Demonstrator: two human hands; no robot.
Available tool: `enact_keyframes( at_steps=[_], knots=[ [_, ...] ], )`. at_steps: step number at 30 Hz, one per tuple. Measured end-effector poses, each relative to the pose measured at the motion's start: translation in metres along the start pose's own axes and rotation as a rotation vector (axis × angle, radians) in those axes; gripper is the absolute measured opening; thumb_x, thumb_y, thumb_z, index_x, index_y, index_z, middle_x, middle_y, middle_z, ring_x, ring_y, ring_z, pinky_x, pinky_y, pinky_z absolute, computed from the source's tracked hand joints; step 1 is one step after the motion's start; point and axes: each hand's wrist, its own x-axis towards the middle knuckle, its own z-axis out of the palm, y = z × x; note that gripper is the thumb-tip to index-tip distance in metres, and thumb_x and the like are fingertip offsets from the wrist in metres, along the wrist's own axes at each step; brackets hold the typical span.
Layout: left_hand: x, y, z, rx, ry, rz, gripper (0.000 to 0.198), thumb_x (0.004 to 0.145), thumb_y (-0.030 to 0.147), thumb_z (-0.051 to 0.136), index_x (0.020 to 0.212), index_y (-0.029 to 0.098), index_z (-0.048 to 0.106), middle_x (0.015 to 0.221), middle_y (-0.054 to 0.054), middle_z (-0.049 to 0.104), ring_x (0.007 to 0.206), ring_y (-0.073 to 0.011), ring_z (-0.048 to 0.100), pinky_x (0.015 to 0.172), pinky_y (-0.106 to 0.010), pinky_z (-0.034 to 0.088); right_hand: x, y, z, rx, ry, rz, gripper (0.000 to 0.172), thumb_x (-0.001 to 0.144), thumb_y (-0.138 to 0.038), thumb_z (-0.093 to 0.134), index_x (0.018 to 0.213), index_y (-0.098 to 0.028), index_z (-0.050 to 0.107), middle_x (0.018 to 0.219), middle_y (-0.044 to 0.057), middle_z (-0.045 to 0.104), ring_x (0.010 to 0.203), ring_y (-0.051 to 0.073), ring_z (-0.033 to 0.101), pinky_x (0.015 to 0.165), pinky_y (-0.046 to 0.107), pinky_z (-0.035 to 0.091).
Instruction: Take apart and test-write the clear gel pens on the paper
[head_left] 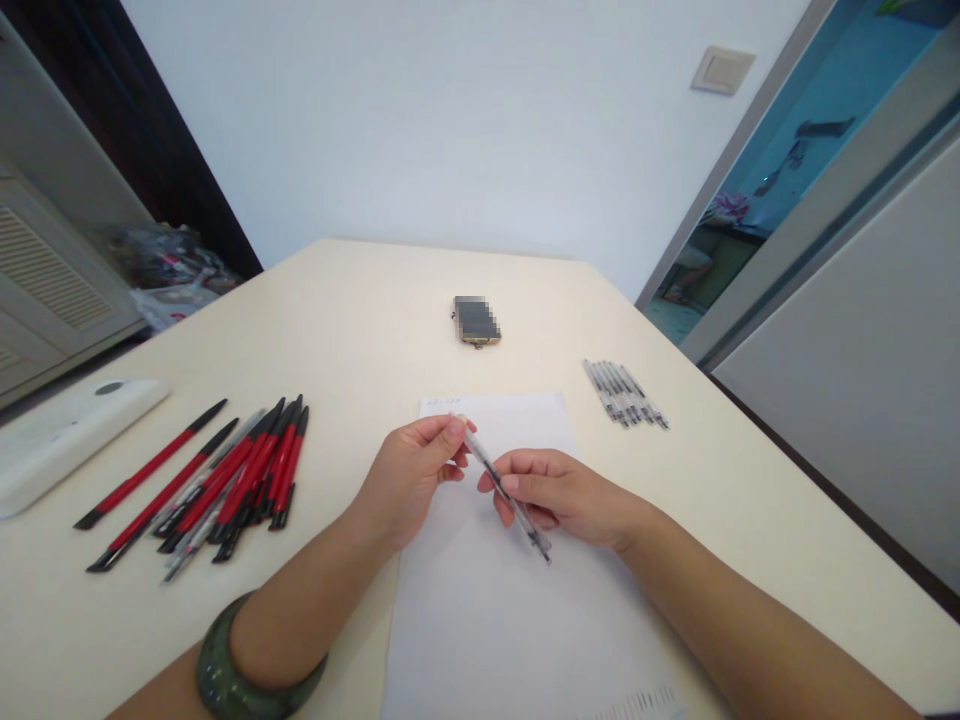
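A clear pen with a dark refill [489,468] slants between my two hands, above a sheet of white paper [480,620]. My left hand [420,465] pinches its upper end between thumb and fingers. Lower down the barrel, my right hand [551,490] grips the same pen, its clip end pointing toward me and to the right. Small marks run along the paper's top left and its bottom right corner. To the left lies a heap of red and black pens [244,465], with a few clear ones among them. Several clear pens [622,393] lie in a row at right.
A dark, blurred-out rectangular object [477,320] lies at the table's middle back. A long white case [75,440] rests at the left edge. The pale table [360,300] meets a white wall behind. A doorway opens at the right.
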Motion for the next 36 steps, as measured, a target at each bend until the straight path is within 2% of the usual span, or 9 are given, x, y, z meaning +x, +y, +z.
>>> enact_keyframes(
  at_steps=[3,5,8,14,20,27,31,36],
  knots=[
    [0.0002,-0.0006,-0.0007,-0.001,0.014,0.008,0.021,0.073,0.035,0.054,0.077,0.015,0.059,0.063,0.001,0.05,0.058,-0.0082,0.045,0.054,-0.021,0.038,-0.0003,0.0014,-0.001,0.001,0.053,0.019,0.016,0.072,-0.028,0.056,0.079,-0.016,0.049,0.06,-0.004,0.049,0.043,0.002,0.028,0.038,0.017,0.017],
    [-0.0001,-0.0009,-0.0006,0.001,0.009,0.008,0.021,0.073,0.035,0.054,0.077,0.015,0.059,0.064,0.001,0.05,0.058,-0.0081,0.045,0.054,-0.021,0.038,-0.0001,0.0024,-0.0017,0.004,0.07,0.029,0.021,0.07,-0.029,0.059,0.084,-0.017,0.048,0.06,-0.004,0.049,0.044,0.003,0.03,0.038,0.016,0.017],
    [-0.0005,-0.0011,-0.0001,0.015,-0.008,0.006,0.021,0.073,0.035,0.054,0.077,0.015,0.059,0.063,0.001,0.051,0.058,-0.0082,0.046,0.054,-0.021,0.038,0.0003,0.0028,-0.002,-0.017,0.061,0.032,0.024,0.074,-0.033,0.054,0.091,-0.018,0.049,0.062,-0.004,0.05,0.043,0.003,0.029,0.037,0.016,0.017],
    [0.0003,-0.0005,-0.0008,-0.006,0.025,0.019,0.022,0.073,0.037,0.054,0.077,0.016,0.058,0.061,0.002,0.05,0.058,-0.0085,0.046,0.053,-0.021,0.038,0.0013,0.0013,-0.0009,-0.104,0.088,0.062,0.014,0.076,-0.029,0.049,0.08,-0.015,0.053,0.06,-0.003,0.051,0.04,0.002,0.027,0.037,0.017,0.018],
    [-0.0014,0.0019,0.0009,0.002,-0.014,0.006,0.021,0.073,0.035,0.055,0.08,0.015,0.056,0.064,0.001,0.05,0.059,-0.0085,0.046,0.053,-0.021,0.039,0.0022,0.0004,-0.0002,-0.119,0.151,0.057,0.018,0.075,-0.031,0.049,0.083,-0.015,0.055,0.058,-0.003,0.05,0.04,0.003,0.028,0.037,0.017,0.018],
    [-0.0032,0.0022,0.0016,0.006,-0.087,-0.016,0.019,0.071,0.03,0.057,0.085,0.017,0.055,0.074,0.0,0.053,0.064,-0.0093,0.049,0.057,-0.022,0.041,0.0047,0.0054,-0.0014,-0.079,0.142,0.008,0.02,0.077,-0.032,0.046,0.081,-0.014,0.055,0.06,-0.002,0.053,0.038,0.003,0.028,0.036,0.017,0.019],
    [-0.003,0.003,0.0009,0.0,-0.063,0.015,0.018,0.073,0.029,0.055,0.084,0.016,0.055,0.08,-0.002,0.054,0.064,-0.0082,0.048,0.055,-0.02,0.041,0.0041,0.0054,-0.0021,-0.152,0.121,0.0,0.021,0.076,-0.032,0.049,0.076,-0.013,0.058,0.061,0.0,0.055,0.039,0.002,0.031,0.038,0.017,0.022],
    [-0.002,0.0057,-0.0005,-0.058,-0.025,0.053,0.019,0.074,0.029,0.055,0.088,0.016,0.055,0.078,-0.001,0.052,0.063,-0.0079,0.047,0.052,-0.019,0.04,0.0033,0.0052,-0.0028,-0.216,0.103,0.036,0.027,0.074,-0.036,0.05,0.081,-0.012,0.06,0.061,0.0,0.055,0.04,0.003,0.031,0.039,0.018,0.023]
  ],
)
